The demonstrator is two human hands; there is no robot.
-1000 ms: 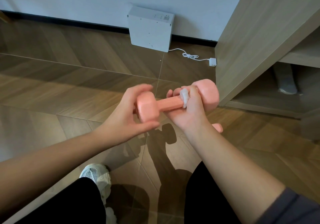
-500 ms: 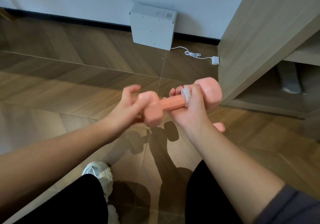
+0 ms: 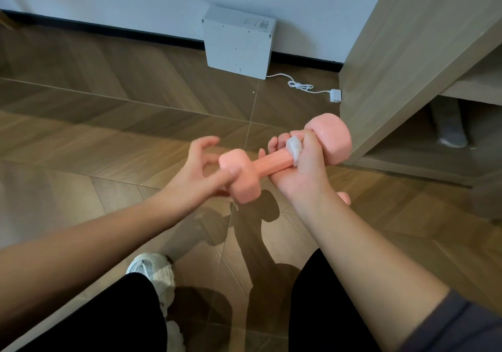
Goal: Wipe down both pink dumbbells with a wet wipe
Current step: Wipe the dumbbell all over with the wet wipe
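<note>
Right hand [image 3: 301,166] grips wet wipe [image 3: 294,147] around dumbbell [image 3: 274,162] handle near cabinet edge [image 3: 353,123]; blurred left hand [image 3: 201,172], seemingly half-open, touches its end.

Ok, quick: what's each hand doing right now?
Left hand: open, fingers spread at the dumbbell end.
Right hand: closed on the bar, holding the wipe.

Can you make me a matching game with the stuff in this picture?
Things:
1. dumbbell
2. wet wipe
3. white box
4. sneaker

Places:
A. leaning against the wall
B. on the floor by the black trouser leg
C. bunched in the right hand
D. held up over the floor, its near end at the left hand

Pairs: 1-D, 2-C, 3-A, 4-B
</note>
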